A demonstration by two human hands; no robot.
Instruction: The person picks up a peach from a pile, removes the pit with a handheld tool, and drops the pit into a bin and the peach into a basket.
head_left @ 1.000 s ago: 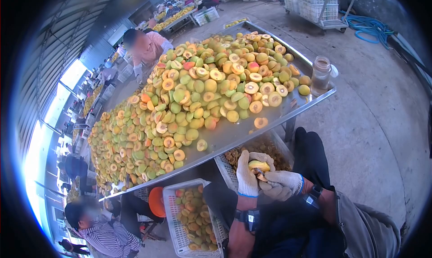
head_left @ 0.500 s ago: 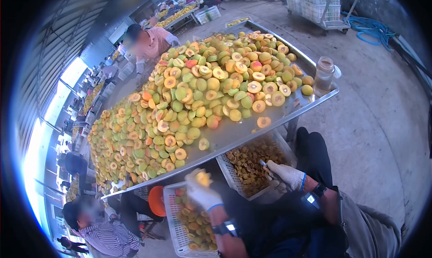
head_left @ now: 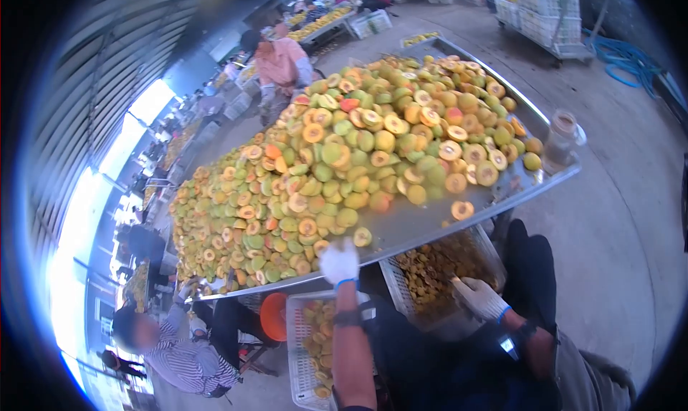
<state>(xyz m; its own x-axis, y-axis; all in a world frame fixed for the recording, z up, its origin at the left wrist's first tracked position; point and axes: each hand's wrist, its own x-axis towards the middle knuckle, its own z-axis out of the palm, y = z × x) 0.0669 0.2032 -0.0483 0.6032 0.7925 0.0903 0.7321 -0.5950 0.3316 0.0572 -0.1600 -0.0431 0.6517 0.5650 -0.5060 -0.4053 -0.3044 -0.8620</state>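
My left hand [head_left: 339,262], in a white glove, is at the near edge of the metal table [head_left: 423,233], against a heap of halved stone fruit [head_left: 326,171] that looks like apricots or small peaches. Its fingers are blurred, and whether they grip a half cannot be made out. My right hand [head_left: 481,298], also gloved, is closed on a small tool, whose pale tip [head_left: 453,278] shows. Below that hand is a crate of brown pits and scraps [head_left: 428,269]. Under my left forearm stands a white crate [head_left: 295,354] with fruit halves inside.
A clear jar [head_left: 561,142] stands at the table's right corner. An orange bucket or stool [head_left: 274,316] is beside the white crate. One person [head_left: 183,354] sits at lower left, another [head_left: 281,67] works across the table. A cart with crates [head_left: 548,24] and a blue hose [head_left: 631,67] lie behind.
My left hand has moved from above the white crate, where it held a yellow fruit piece, up to the heap's edge. My right hand stays over the scrap crate. The view has shifted.
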